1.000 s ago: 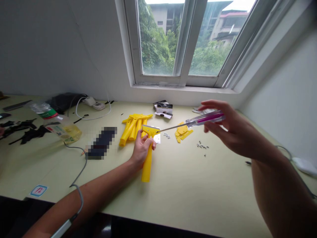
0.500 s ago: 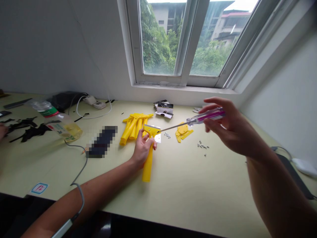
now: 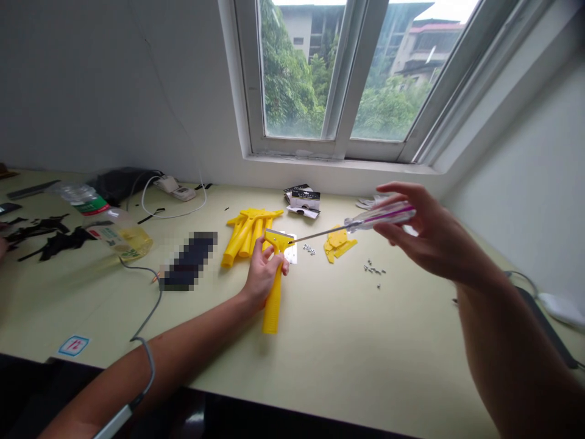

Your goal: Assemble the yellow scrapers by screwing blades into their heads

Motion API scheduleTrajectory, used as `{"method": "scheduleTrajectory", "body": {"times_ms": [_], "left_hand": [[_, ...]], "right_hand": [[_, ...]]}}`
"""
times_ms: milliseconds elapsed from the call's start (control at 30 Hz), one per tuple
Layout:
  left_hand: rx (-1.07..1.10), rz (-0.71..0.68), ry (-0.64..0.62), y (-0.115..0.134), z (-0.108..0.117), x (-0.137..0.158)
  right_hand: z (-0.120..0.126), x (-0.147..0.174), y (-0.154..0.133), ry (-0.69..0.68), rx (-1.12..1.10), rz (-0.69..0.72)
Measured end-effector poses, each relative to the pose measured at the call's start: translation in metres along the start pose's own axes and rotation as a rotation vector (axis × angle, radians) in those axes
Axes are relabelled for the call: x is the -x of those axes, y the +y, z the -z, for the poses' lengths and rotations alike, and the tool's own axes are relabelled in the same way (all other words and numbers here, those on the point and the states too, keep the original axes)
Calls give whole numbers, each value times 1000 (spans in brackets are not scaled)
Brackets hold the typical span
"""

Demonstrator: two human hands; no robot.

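Observation:
My left hand [image 3: 265, 271] is closed around the neck of a yellow scraper [image 3: 273, 302], whose wide head carries a metal strip and whose handle points toward me. In my right hand [image 3: 418, 238] is a screwdriver [image 3: 381, 216] with a clear and purple handle, held between thumb and fingers. Its long shaft slants down to the left, the tip at the right side of the scraper's head. Whether the tip sits in a screw is too small to tell. Behind the scraper lies a white-silver sheet [image 3: 292, 255], partly hidden.
Yellow scraper handles [image 3: 247, 235] are piled behind my left hand. Small screws [image 3: 375, 268], more metal bits [image 3: 309, 249] and flat yellow plates [image 3: 339, 242] lie to the right. Black-and-white boxes [image 3: 304, 201] stand near the window; a bottle [image 3: 114, 228] and a pixelated dark object [image 3: 189, 262] are left.
The screwdriver handle has turned in my right fingers, showing less purple. Its tip has shifted slightly left on the scraper's head. My left hand keeps its hold.

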State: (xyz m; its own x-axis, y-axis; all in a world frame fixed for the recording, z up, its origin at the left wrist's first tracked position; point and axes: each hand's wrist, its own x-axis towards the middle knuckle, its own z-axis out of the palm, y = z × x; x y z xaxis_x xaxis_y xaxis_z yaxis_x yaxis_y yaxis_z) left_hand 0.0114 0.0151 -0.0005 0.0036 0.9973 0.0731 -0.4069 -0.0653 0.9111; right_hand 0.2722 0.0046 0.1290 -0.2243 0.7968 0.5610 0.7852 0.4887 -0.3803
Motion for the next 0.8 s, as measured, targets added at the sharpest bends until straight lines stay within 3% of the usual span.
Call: {"method": "scheduleTrajectory", "body": {"times_ms": [100,200,333,467,600,733,800], "left_hand": [[-7,-1,0,0,0,0],[-12,10,17,0,1,-1],[-5,14,7,-1,1,-1],[-8,14,31,0,1,-2],[-15,3,13,0,2,-2],[-13,22,39,-1,2,-3],[-19,29,46,-1,2,-3]], "right_hand": [[1,0,-3,103,76,-24],[0,-1,-2,5,-11,57],[-2,-2,5,83,31,-50],[-3,-4,10,-115,-205,24],[-8,-7,12,121,-1,-52],[-12,-8,19,-70,-127,-11],[-11,-7,22,-104,-172,24]]}}
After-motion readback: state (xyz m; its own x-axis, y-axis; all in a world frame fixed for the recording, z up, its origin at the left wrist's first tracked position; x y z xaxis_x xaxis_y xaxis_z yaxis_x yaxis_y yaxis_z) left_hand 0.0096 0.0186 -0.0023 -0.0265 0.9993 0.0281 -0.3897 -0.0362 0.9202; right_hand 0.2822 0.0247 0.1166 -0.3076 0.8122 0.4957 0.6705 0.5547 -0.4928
